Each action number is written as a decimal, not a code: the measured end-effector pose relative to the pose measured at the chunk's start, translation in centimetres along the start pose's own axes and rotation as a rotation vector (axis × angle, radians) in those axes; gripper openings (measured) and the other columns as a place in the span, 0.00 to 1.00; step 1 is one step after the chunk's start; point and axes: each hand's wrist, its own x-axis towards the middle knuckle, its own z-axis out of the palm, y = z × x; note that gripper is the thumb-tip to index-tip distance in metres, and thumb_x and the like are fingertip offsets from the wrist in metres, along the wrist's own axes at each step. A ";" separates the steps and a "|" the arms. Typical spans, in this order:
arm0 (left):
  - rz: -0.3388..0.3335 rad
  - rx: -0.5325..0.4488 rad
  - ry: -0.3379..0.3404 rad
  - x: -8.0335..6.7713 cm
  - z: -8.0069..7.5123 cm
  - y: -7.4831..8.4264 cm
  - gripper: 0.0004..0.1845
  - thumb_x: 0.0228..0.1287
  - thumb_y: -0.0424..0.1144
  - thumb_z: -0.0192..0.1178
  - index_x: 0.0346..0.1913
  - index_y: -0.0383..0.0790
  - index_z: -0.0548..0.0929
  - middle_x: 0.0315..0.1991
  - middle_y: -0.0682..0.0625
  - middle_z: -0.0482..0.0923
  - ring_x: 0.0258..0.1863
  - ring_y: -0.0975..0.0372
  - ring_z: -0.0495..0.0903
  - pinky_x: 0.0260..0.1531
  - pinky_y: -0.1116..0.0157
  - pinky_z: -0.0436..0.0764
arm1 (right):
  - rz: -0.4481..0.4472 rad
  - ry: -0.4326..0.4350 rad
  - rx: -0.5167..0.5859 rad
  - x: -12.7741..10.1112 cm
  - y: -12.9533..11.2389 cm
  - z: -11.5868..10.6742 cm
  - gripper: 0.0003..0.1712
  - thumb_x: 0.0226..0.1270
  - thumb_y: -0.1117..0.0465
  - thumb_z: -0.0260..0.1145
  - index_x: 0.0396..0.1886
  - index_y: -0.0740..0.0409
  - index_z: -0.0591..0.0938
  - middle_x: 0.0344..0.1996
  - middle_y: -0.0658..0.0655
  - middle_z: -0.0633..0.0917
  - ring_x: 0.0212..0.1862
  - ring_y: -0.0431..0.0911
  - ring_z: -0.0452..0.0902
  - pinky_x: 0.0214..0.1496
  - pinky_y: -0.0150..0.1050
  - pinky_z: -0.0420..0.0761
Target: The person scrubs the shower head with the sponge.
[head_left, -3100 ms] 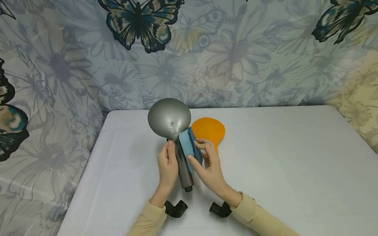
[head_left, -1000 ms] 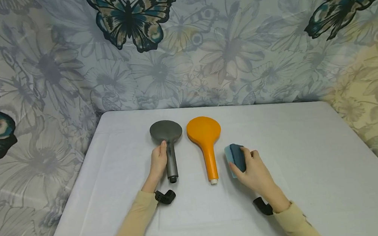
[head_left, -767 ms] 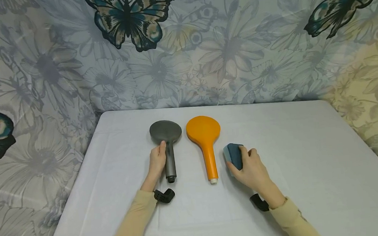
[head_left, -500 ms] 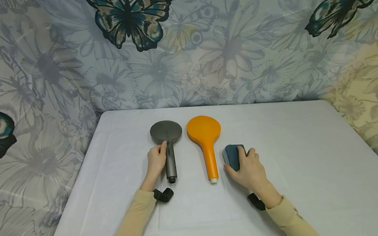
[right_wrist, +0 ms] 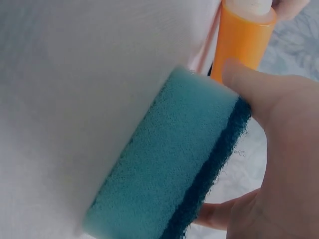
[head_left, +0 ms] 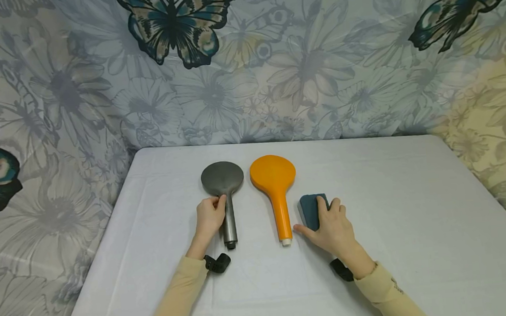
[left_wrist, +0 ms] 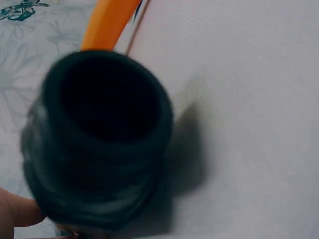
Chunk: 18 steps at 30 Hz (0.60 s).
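Observation:
The grey hand shower head (head_left: 222, 176) lies face down on the white table, its handle toward me. My left hand (head_left: 209, 217) pinches its neck between thumb and fingers. In the left wrist view, the dark hollow end of the handle (left_wrist: 99, 184) fills the foreground, a finger at its lower left. To the right lies a sponge (head_left: 310, 212), dark scouring side up and light blue foam (right_wrist: 159, 149) below. Fingers of my right hand (head_left: 335, 231) rest on the sponge, while the thumb is stretched out to the left, off it.
An orange hand shower head (head_left: 272, 171) with a white end lies between my two hands. The table (head_left: 397, 205) has a white cover, and a butterfly-print cloth (head_left: 318, 72) hangs behind its far edge.
Three seconds ago the grey shower head was raised with the sponge against its handle. It came down onto the table; the sponge moved right, tipped dark side up, and my right thumb came off it.

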 end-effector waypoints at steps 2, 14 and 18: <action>-0.015 0.008 -0.031 -0.2 -0.2 0.3 0.16 0.67 0.36 0.53 0.24 0.29 0.79 0.16 0.48 0.71 0.15 0.64 0.65 0.16 0.69 0.66 | -0.012 0.001 0.006 0.0 0.1 -0.1 0.57 0.41 0.34 0.72 0.58 0.74 0.66 0.40 0.79 0.67 0.37 0.66 0.68 0.24 0.52 0.77; 0.015 0.118 -0.143 -1.5 -0.7 1.7 0.27 0.66 0.36 0.53 0.57 0.13 0.64 0.53 0.22 0.63 0.52 0.38 0.68 0.48 0.48 0.72 | -0.006 -0.018 0.048 0.0 0.3 -0.8 0.52 0.51 0.36 0.67 0.61 0.73 0.67 0.44 0.77 0.68 0.39 0.64 0.67 0.27 0.50 0.77; 0.055 0.140 -0.061 -1.9 -1.2 2.0 0.26 0.67 0.38 0.54 0.58 0.18 0.67 0.54 0.27 0.63 0.55 0.39 0.66 0.52 0.48 0.70 | -0.065 0.079 0.096 0.5 0.8 -0.9 0.42 0.57 0.45 0.67 0.59 0.74 0.68 0.46 0.77 0.67 0.38 0.62 0.65 0.34 0.50 0.74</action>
